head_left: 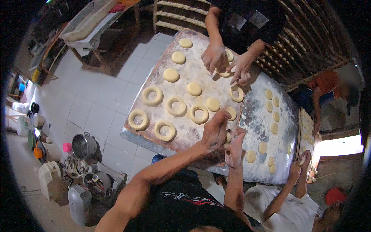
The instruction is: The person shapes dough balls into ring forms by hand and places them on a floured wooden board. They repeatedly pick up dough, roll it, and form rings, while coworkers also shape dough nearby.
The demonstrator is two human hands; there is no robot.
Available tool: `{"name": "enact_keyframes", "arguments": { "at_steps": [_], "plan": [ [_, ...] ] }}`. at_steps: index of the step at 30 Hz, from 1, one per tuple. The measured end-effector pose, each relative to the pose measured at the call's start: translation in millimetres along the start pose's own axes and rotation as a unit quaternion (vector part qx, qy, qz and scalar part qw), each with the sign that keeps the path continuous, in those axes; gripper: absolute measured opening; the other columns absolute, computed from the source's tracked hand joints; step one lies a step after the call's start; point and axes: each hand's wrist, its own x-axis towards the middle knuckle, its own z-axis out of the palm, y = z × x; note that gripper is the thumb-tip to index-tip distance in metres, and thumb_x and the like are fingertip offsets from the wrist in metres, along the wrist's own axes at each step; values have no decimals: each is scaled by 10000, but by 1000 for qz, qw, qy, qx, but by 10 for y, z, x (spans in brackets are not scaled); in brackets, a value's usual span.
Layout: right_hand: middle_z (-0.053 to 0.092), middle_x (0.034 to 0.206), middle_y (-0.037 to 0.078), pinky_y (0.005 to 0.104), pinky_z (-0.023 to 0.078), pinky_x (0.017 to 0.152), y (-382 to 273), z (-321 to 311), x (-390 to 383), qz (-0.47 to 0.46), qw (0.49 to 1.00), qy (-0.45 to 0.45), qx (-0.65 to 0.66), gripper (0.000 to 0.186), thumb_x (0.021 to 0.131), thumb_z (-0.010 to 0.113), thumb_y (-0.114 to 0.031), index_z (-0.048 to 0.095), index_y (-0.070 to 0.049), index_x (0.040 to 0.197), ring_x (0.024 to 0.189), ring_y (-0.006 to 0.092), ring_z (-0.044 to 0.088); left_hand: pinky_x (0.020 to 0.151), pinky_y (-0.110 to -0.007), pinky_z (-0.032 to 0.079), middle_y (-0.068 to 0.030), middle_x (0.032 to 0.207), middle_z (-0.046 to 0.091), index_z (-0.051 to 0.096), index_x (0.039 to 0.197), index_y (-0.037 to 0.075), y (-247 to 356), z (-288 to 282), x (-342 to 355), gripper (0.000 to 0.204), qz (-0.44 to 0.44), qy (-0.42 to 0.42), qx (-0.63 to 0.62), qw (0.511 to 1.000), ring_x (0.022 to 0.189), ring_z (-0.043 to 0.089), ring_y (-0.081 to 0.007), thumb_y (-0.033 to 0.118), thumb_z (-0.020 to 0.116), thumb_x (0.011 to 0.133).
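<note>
Grip of the left hand (216,131): bent inward, with the index finger reaching up to the edge of a pale dough disc (231,112). Just below and to the right is the right hand (234,149), its fingers curled. Between the two hands sits a small dough piece (228,137), partly covered by them; whether either grip is closed on it or only rests against it, I cannot tell.

All this is at the near right corner of a floured board (214,91). Left of the hands lie dough rings, the nearest one (199,114) just beside the left hand, with more plain discs beyond them, up to the far corner. Across the board, a co-worker's hands (228,63) are over another dough piece (224,73), and one more ring (236,94) lies just below those hands.

The board rests on a grey table (255,116), which carries more scattered discs on its floury right part. To the right of it, a person in a white shirt (286,208) has raised hands close to a tray (305,131) of dough pieces. Slatted racks (305,54) stand behind; at left, a metal pot (84,147) and plastic jugs (79,205) stand on the floor (92,104).
</note>
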Motion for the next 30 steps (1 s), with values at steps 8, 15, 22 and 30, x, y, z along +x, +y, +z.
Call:
{"name": "enact_keyframes", "arguments": {
  "at_steps": [8, 15, 22, 30],
  "plan": [
    [374, 914, 31, 232, 366, 602, -118, -164, -148, 33, 996, 7, 82, 475, 657, 466, -32, 279, -130, 1082, 700, 122, 428, 800, -354, 465, -150, 862, 596, 313, 1416, 30, 417, 74, -152, 452, 5, -13, 198, 980, 823, 593, -286, 251, 341, 1023],
    [361, 948, -10, 277, 394, 686, -123, -328, -262, 4, 994, -105, 3, 390, 951, 392, -464, 347, -119, 1129, 844, 102, 448, 679, -369, 483, -145, 831, 579, 360, 1382, 58, 474, 107, -403, 415, 62, 84, 193, 976, 736, 590, -276, 132, 418, 977],
    [424, 906, 5, 241, 377, 578, -201, -111, -445, 42, 993, -86, 64, 437, 977, 314, -571, 384, -146, 1048, 676, 101, 425, 530, -351, 418, -73, 736, 529, 483, 1226, 43, 773, 8, -589, 377, 17, 117, 121, 986, 573, 472, -156, 326, 488, 978],
    [430, 826, 20, 267, 364, 611, -90, 306, -549, 87, 993, -65, 42, 432, 985, 281, -573, 363, -153, 1046, 706, 86, 426, 553, -423, 435, -124, 788, 566, 519, 949, 48, 619, -428, -647, 158, -130, 121, 1, 984, 621, 539, -316, 168, 592, 875]
  ]
}}
